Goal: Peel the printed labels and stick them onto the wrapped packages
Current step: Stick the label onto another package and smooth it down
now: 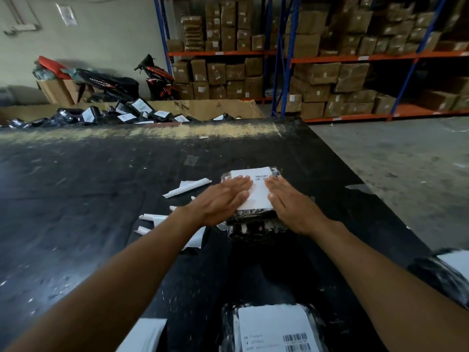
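Note:
A black wrapped package (253, 214) lies on the black table (101, 199), stacked on another black package (253, 233). A white printed label (256, 191) with barcodes covers its top. My left hand (223, 199) lies flat on the label's left side with straight fingers. My right hand (291, 204) presses flat on the label's right side. A second labelled package (274, 329) sits at the near edge, and a third (446, 273) shows at the right edge.
Curled white backing strips (187, 188) lie left of the package, with more (152, 219) by my left forearm. A cardboard bin (203, 109) of labelled black packages stands behind the table. Shelves of brown boxes (330, 72) and a scooter (157, 77) fill the background.

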The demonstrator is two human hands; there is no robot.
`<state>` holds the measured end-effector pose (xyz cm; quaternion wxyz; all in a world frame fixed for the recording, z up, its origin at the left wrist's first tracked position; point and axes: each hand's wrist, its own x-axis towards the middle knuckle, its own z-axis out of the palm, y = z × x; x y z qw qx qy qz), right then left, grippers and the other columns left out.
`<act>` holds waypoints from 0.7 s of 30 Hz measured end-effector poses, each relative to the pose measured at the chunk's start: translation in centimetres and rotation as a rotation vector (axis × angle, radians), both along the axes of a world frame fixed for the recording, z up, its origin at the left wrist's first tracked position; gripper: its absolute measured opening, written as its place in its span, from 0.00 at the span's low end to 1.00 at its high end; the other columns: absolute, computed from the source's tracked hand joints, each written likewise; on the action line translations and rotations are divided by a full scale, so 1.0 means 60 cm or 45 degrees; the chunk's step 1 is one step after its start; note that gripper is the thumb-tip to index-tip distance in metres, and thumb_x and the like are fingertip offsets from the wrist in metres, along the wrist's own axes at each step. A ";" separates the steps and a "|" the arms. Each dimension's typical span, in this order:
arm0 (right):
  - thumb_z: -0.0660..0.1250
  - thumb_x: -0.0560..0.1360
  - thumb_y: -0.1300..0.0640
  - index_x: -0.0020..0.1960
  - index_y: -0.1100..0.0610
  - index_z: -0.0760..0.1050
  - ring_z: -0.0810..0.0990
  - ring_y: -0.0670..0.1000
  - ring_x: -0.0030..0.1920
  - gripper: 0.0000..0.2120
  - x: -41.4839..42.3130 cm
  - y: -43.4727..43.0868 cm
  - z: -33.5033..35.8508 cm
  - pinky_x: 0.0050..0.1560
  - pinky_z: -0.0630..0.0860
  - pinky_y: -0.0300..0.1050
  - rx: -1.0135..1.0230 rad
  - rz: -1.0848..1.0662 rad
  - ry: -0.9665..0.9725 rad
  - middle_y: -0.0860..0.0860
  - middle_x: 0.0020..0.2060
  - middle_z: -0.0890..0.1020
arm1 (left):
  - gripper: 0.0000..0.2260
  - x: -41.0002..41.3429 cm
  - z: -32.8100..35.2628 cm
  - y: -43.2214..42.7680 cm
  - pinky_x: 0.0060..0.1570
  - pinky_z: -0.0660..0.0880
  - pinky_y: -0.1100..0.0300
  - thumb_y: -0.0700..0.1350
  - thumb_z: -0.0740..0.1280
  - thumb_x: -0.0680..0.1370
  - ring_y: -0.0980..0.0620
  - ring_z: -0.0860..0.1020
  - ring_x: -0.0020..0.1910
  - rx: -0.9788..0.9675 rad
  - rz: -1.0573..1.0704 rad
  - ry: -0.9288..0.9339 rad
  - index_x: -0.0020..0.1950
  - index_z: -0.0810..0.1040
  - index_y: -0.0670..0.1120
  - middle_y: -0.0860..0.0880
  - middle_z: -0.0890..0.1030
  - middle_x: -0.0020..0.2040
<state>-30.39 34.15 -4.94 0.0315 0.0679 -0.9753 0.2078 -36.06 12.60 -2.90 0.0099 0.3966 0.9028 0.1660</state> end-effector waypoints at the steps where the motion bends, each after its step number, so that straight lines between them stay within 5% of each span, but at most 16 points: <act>1: 0.46 0.84 0.49 0.80 0.51 0.52 0.44 0.42 0.78 0.24 0.001 0.000 0.000 0.78 0.50 0.51 0.000 0.004 -0.006 0.44 0.79 0.51 | 0.22 -0.003 -0.005 -0.011 0.73 0.45 0.67 0.51 0.49 0.85 0.58 0.53 0.77 -0.020 -0.025 0.019 0.79 0.58 0.48 0.52 0.57 0.79; 7: 0.46 0.84 0.49 0.80 0.51 0.53 0.45 0.42 0.78 0.25 -0.001 -0.001 -0.006 0.78 0.52 0.51 -0.064 -0.008 0.034 0.44 0.79 0.52 | 0.24 -0.024 -0.001 -0.096 0.75 0.51 0.62 0.53 0.48 0.82 0.59 0.59 0.74 0.095 0.043 0.109 0.76 0.66 0.49 0.53 0.65 0.75; 14: 0.46 0.84 0.49 0.80 0.50 0.51 0.44 0.43 0.78 0.24 0.005 -0.005 0.008 0.78 0.51 0.52 -0.006 -0.011 -0.010 0.44 0.80 0.50 | 0.21 -0.093 0.024 0.066 0.74 0.57 0.54 0.51 0.48 0.85 0.49 0.65 0.74 0.025 0.108 0.024 0.76 0.65 0.45 0.44 0.65 0.76; 17: 0.46 0.84 0.49 0.80 0.50 0.51 0.43 0.42 0.78 0.24 0.006 -0.003 0.009 0.78 0.48 0.51 -0.015 -0.001 -0.034 0.43 0.79 0.50 | 0.21 -0.122 0.012 0.033 0.53 0.76 0.53 0.55 0.47 0.85 0.47 0.81 0.49 -0.068 0.170 -0.071 0.64 0.76 0.51 0.41 0.83 0.53; 21: 0.46 0.84 0.49 0.80 0.51 0.51 0.44 0.42 0.78 0.24 0.005 -0.003 0.001 0.78 0.49 0.50 -0.052 -0.005 -0.006 0.43 0.79 0.50 | 0.25 -0.129 0.010 -0.085 0.36 0.73 0.56 0.56 0.50 0.83 0.50 0.74 0.32 -0.117 0.417 -0.090 0.45 0.78 0.41 0.44 0.76 0.35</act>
